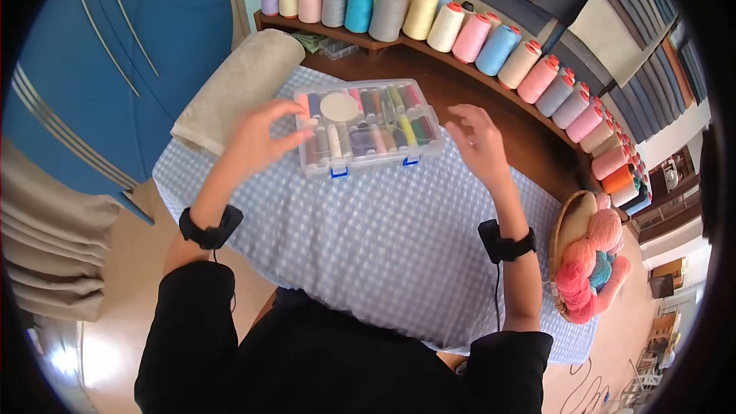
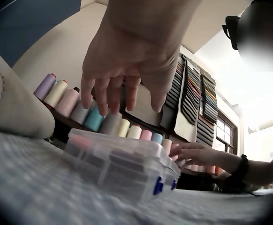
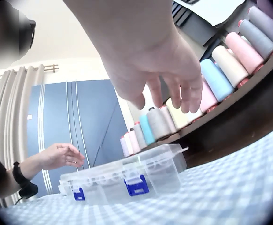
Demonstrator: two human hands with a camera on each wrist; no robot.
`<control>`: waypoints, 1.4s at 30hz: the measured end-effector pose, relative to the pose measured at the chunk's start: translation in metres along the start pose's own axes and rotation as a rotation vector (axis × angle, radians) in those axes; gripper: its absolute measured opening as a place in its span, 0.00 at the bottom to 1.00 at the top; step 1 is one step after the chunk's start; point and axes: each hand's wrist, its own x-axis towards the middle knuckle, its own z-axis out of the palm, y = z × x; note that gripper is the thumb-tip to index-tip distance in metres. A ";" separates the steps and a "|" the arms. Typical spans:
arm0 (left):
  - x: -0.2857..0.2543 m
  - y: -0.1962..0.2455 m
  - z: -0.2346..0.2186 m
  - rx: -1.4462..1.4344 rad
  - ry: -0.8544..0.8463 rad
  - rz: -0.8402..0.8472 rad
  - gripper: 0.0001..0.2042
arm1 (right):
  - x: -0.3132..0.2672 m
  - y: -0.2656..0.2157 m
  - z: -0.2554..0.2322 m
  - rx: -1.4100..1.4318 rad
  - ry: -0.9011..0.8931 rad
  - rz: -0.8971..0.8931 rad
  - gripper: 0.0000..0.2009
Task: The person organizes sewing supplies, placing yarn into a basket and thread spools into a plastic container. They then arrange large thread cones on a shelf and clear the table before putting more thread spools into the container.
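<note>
Centrally, the checked cloth point(image 1: 307, 222) bears a clear plastic box point(image 1: 368, 129) at the frame's upper middle, long axis running left-right, blue latches point(image 1: 339, 172) toward the frame's bottom. Left hand point(image 1: 259, 136) and right hand point(image 1: 481, 143) hover apart, fingers loosely spread, flanking it.

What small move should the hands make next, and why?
Probably bring both hands in and down until the fingers meet the ends of the clear plastic thread box. The left hand hovers open near its left end and the right hand near its right, neither touching the clear plastic thread box.
</note>
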 end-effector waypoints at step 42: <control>-0.021 0.015 0.060 1.074 -0.202 0.663 0.10 | -0.041 -0.029 0.066 -0.945 -0.219 -0.669 0.04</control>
